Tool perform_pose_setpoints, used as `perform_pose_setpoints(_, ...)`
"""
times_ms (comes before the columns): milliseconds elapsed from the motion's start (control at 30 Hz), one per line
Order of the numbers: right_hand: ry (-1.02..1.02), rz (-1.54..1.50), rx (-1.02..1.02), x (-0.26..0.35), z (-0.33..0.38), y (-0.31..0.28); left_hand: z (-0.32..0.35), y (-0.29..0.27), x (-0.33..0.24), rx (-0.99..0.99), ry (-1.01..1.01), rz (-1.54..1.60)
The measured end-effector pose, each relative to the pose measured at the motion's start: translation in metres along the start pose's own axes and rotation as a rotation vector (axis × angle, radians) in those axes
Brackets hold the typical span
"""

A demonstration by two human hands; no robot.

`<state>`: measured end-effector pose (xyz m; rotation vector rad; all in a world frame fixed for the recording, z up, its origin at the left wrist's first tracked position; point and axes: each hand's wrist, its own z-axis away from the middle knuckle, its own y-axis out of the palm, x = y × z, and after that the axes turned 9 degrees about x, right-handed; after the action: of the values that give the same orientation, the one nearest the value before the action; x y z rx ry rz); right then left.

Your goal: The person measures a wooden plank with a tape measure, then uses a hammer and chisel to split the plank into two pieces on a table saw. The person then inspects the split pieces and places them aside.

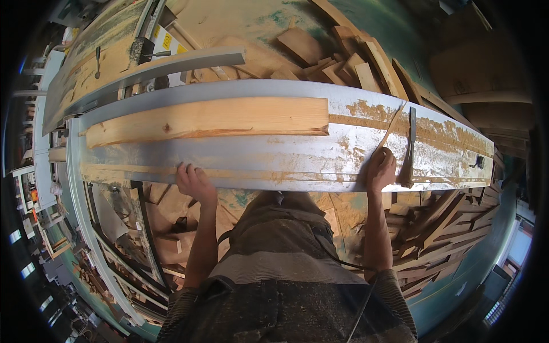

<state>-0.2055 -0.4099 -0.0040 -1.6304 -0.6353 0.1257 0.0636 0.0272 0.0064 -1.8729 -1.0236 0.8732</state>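
A long metal sliding table [229,154], dusted with sawdust, stretches across in front of me. On its far half lies a pale wooden board [211,120] with knots and a rough near edge. My left hand [195,183] rests at the table's near edge, its bent fingers on the metal and apart from the board; no object shows in it. Closed around the lower end of a thin wooden stick [393,127], my right hand [381,170] is over the table's right part. Just right of it lies a narrow dark-bladed tool [410,150] with a brownish handle.
Beyond the table, a metal fence bar [189,64] runs at the far left. Wood offcuts [343,68] are heaped behind the table, and stacked planks [446,228] lie below right. A metal rail [103,240] curves along the left. A dark small knob [479,163] sits near the right end.
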Motion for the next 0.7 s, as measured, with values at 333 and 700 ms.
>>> perform_pose_setpoints(333, 0.001, -0.362, 0.075, -0.03, 0.031, -0.039, 0.019, 0.019, 0.029, 0.012, -0.013, -0.059)
perform_pose_setpoints(700, 0.661, -0.586, -0.243, -0.223, 0.146, -0.177, 0.021, 0.029, 0.049, 0.034, 0.043, -0.171)
